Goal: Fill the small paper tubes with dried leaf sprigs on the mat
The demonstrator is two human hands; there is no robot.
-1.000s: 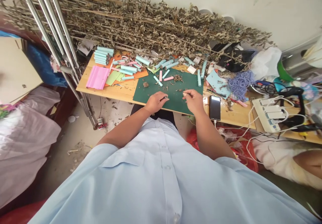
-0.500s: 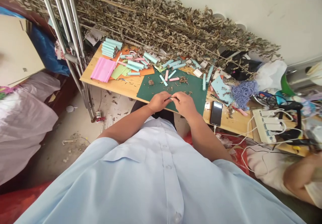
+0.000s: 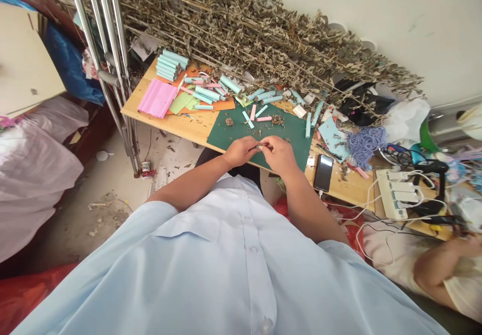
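Observation:
My left hand point(image 3: 240, 151) and my right hand point(image 3: 277, 155) meet at the near edge of a green mat point(image 3: 233, 130). The fingertips of both are pinched on something small, mostly covered by the fingers, so I cannot make it out. Just beyond them on the mat lie short blue paper tubes point(image 3: 248, 119), pink tubes point(image 3: 264, 119) and crumbled dry leaves point(image 3: 277, 120). More blue rolls point(image 3: 207, 93) rest along the mat's far side, beside a stack of rolls point(image 3: 172, 60) and pink paper point(image 3: 157, 98).
Bundles of dried stalks point(image 3: 241, 28) line the table's back. Metal poles point(image 3: 113, 64) stand at the left. To the right are a phone point(image 3: 323, 172), purple cord point(image 3: 366, 146) and a power strip point(image 3: 391, 194) with cables. Another person's arm point(image 3: 437, 269) shows at lower right.
The view has shifted slightly. Both hands stay together at the mat's near edge, with the right fingers slightly repositioned.

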